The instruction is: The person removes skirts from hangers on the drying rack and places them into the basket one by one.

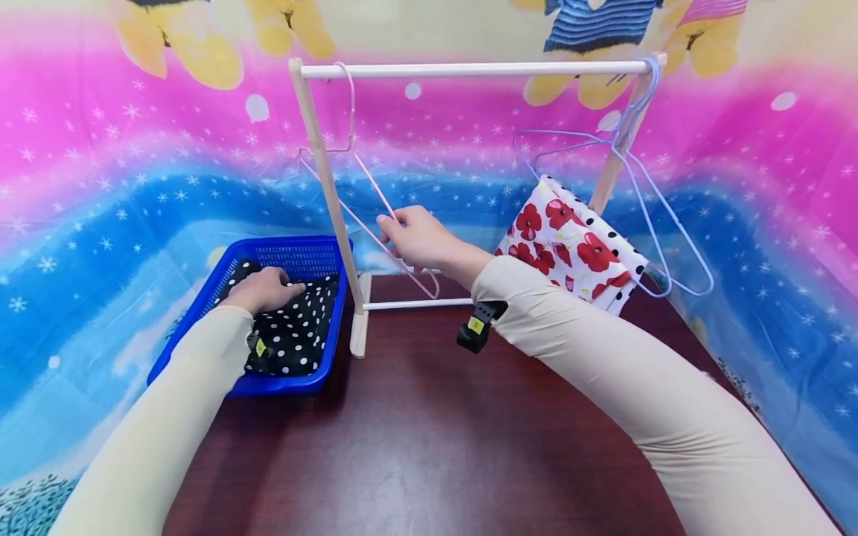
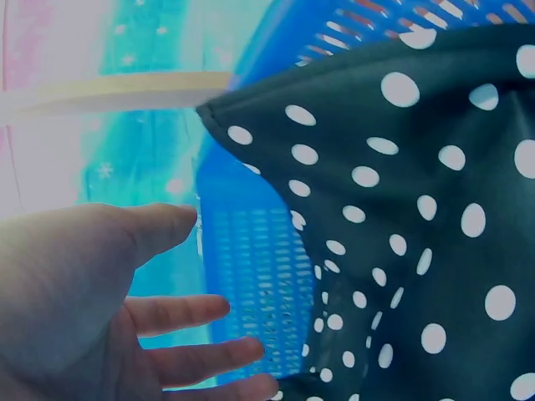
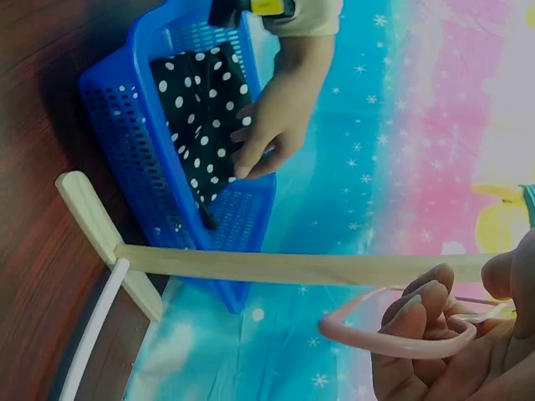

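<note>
My right hand (image 1: 425,240) grips the side of a pink hanger (image 1: 370,177), whose hook hangs over the left end of the rack's top bar (image 1: 469,70). In the right wrist view, the curled fingers overlap the hanger's pink end (image 3: 393,341). At the left, my left hand (image 1: 264,289) reaches over a blue plastic basket (image 1: 288,384), its fingers spread and fairly straight. Black cloth with white polka dots (image 1: 295,339) lies inside the basket. The left wrist view puts the fingertips beside the dotted cloth (image 2: 401,192), with nothing between thumb and fingers.
A wooden rack post (image 1: 330,201) rises between the basket and my right hand, above a wooden foot (image 1: 359,327). Lilac hangers (image 1: 660,197) hang at the rack's right end, one bearing a red-flowered cloth (image 1: 559,231). Printed fabric (image 1: 221,193) encloses the dark table (image 1: 422,432).
</note>
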`<state>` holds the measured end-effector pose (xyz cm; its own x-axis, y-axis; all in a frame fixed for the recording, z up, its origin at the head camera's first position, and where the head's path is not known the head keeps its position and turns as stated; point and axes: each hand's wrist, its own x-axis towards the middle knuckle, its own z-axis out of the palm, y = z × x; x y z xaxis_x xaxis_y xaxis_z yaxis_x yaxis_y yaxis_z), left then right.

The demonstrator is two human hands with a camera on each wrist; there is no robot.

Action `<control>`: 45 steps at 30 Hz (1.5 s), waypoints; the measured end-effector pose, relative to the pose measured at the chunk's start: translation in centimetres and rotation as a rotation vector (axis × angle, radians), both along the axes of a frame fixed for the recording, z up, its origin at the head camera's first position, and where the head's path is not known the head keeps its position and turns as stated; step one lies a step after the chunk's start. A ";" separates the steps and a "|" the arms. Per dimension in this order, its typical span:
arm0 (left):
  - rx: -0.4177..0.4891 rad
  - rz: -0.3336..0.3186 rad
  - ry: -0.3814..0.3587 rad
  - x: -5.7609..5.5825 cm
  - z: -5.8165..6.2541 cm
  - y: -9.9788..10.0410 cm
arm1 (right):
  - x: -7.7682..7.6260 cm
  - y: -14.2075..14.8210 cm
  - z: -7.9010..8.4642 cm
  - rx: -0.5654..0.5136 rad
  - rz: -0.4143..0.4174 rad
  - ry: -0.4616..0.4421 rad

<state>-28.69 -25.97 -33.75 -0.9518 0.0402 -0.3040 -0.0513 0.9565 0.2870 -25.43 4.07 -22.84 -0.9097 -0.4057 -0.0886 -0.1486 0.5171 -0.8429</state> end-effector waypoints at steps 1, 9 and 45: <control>0.008 -0.002 0.011 0.0 0.2 0.0 | 0.0 0.1 0.0 0.013 0.001 0.014; 0.055 -0.012 0.075 0.8 1.3 1.0 | -0.2 1.0 -0.5 0.068 -0.002 0.143; 0.158 -0.131 0.260 5.6 3.3 7.7 | 0.5 5.1 -1.7 0.120 0.001 0.355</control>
<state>-23.09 -18.30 -30.45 -0.9803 0.1951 -0.0321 0.1640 0.8927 0.4198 -24.90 9.14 -24.59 -0.8921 -0.4122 0.1852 -0.4209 0.6089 -0.6723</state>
